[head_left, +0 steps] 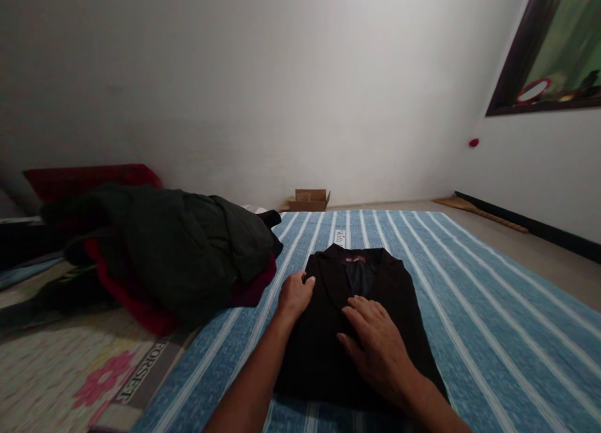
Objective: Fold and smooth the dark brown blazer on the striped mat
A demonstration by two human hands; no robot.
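A dark jacket [323, 358] lies folded into a neat rectangle, its collar and lapels facing up and away from me. A small reddish label and a dark shiny lining show inside the neck. At the jacket's left edge, near the shoulder, my left hand [295, 297] has its fingers curled round the cloth, thumb on top. My right hand [375, 336] rests flat on the jacket's front, below the neck opening, fingers stretched out and holding nothing. Under the jacket is a blue and white striped cloth [474, 295].
A heap of clothes [188, 251], dark green over red and maroon, rises at the left. In front of it lies a floral mat [56, 370] with printed lettering. Against the far wall stands an open cardboard box [308, 201]. A window [558, 51] is at the upper right.
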